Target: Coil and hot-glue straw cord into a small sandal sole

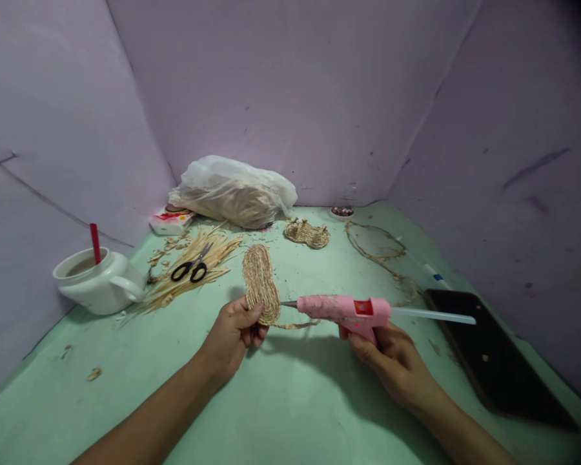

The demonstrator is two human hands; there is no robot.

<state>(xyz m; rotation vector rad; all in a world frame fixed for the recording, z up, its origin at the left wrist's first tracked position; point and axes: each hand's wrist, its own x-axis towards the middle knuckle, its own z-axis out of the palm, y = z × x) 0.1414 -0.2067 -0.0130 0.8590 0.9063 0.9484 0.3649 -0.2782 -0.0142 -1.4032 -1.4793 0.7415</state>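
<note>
My left hand (235, 332) pinches the near end of a woven straw sole (260, 283), held above the green table. A loose braided tail hangs from the sole's lower right edge. My right hand (392, 361) grips the handle of a pink glue gun (346, 310), whose metal tip points left and almost touches the sole's right edge. A clear glue stick (433, 316) juts from the back of the gun to the right.
Black-handled scissors (190, 269) lie on a pile of straw strips (193, 271). A white pot (99, 282) with a red stick stands at left. A plastic bag of straw (235, 192), a small finished straw sandal (307, 233), a braided loop (375, 244) and a dark tablet (489, 352) surround the work area.
</note>
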